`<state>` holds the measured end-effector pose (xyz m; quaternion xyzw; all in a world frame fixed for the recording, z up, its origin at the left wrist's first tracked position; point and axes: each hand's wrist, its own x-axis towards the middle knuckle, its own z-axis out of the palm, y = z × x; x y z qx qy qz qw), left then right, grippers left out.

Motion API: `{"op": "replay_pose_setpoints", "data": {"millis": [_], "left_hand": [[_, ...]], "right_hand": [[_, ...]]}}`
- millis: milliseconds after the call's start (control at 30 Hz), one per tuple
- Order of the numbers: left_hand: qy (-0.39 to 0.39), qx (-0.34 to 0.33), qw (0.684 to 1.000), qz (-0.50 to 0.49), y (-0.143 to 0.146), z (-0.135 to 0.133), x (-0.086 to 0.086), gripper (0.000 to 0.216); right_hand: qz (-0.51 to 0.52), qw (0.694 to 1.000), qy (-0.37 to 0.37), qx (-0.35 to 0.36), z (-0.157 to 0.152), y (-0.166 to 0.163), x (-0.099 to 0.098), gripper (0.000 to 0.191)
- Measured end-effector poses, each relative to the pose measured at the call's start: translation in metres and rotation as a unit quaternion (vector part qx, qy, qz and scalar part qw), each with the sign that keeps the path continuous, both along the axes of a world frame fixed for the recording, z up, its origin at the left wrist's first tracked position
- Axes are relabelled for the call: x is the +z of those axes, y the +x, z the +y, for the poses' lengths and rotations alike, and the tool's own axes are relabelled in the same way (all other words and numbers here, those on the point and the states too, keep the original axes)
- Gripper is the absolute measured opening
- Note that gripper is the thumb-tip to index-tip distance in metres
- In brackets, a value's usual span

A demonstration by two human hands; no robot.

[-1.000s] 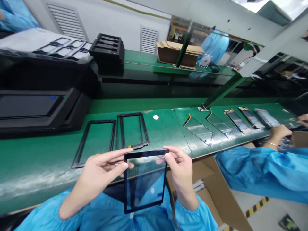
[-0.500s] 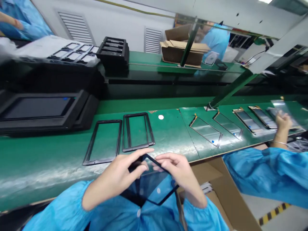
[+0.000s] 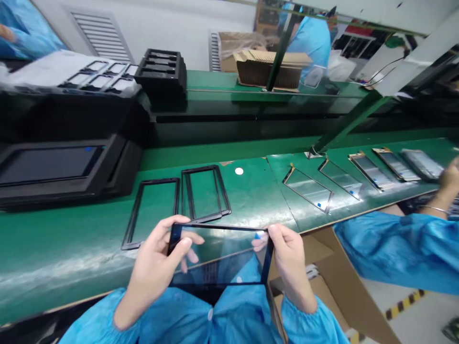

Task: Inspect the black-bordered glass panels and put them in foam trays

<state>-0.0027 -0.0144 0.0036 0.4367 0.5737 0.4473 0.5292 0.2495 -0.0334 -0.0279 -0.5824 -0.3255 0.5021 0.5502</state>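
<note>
I have the dark-edged glass panel at six o'clock, my left hand clamped on its nine-o'clock end, my right hand on its two-o'clock corner. Toward its eleven, black frames lie on the green bench.

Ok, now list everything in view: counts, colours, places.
Held panel: one, clear, black border, lower centre
Bench: one, green, across the middle
Frames: three, black, bench left, two overlapping
Clear panels: two, dark edges, bench right
Gold-edged screens: two, dark, further right
Shiny stack: one, grey, beyond those screens
Large trays: uncountable stack, black, far left
Large screen: one, dark, in large tray
Small trays: uncountable stack, black, rear shelf
White sheet: one, white, upper left
Cardboard dividers: many, brown, rear shelf
Open carton: one, brown, below bench right
White disc: one, white, bench centre
Other people: at least three, blue clothing, right, rear, left
Left hand: one, blue sleeve, panel's left edge
Right hand: one, blue sleeve, panel's right edge
</note>
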Motion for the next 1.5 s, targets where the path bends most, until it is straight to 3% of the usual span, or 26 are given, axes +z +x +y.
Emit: {"op": "replay_pose_setpoints", "data": {"millis": [200,367,467,533,633,733,833,1033,1133,1200,1300,1400,1500], "left_hand": [[0.002,0.007,1.000,0.000,-0.001,-0.001,0.001,0.039],[0.011,0.002,1.000,0.000,-0.006,-0.002,-0.011,0.034],[0.072,-0.027,0.995,0.057,-0.015,0.004,-0.021,0.028],[0.178,-0.047,0.967,0.174,-0.020,0.011,-0.021,0.026],[0.339,-0.127,0.866,0.344,-0.021,0.024,-0.012,0.031],[0.398,-0.251,0.800,0.373,-0.016,0.036,0.001,0.021],[0.400,-0.299,0.786,0.365,-0.012,0.041,0.009,0.024],[0.431,-0.282,0.771,0.374,-0.013,0.035,0.015,0.029],[0.413,-0.314,0.759,0.392,-0.007,0.030,0.017,0.031],[0.368,-0.353,0.775,0.373,0.001,0.030,0.016,0.034],[0.265,-0.378,0.843,0.275,0.011,0.033,0.011,0.037],[0.112,-0.340,0.925,0.126,0.011,0.036,0.003,0.038],[-0.013,-0.264,0.964,-0.003,0.008,0.031,-0.005,0.045]], "right_hand": [[0.000,1.000,0.027,-0.001,0.000,-0.001,0.006,0.039],[0.024,0.999,0.041,-0.008,-0.001,-0.003,0.001,0.031],[0.009,0.999,0.053,0.009,-0.004,-0.003,0.003,0.029],[-0.027,0.998,0.051,0.009,-0.007,-0.004,0.006,0.028],[-0.056,0.997,0.046,0.012,-0.012,-0.008,0.009,0.028],[-0.064,0.997,0.045,0.020,-0.017,-0.013,0.009,0.029],[-0.068,0.997,0.044,0.015,-0.020,-0.014,0.009,0.026],[-0.070,0.997,0.026,0.008,-0.019,-0.012,0.011,0.029],[-0.052,0.998,0.022,0.029,-0.016,-0.017,0.011,0.029],[-0.038,0.996,0.030,0.072,-0.015,-0.023,0.009,0.028],[-0.024,0.991,0.050,0.122,-0.013,-0.026,0.006,0.036],[-0.017,0.993,0.039,0.106,-0.008,-0.017,0.004,0.046],[-0.034,0.996,0.012,0.076,-0.001,-0.008,0.002,0.052]]}}
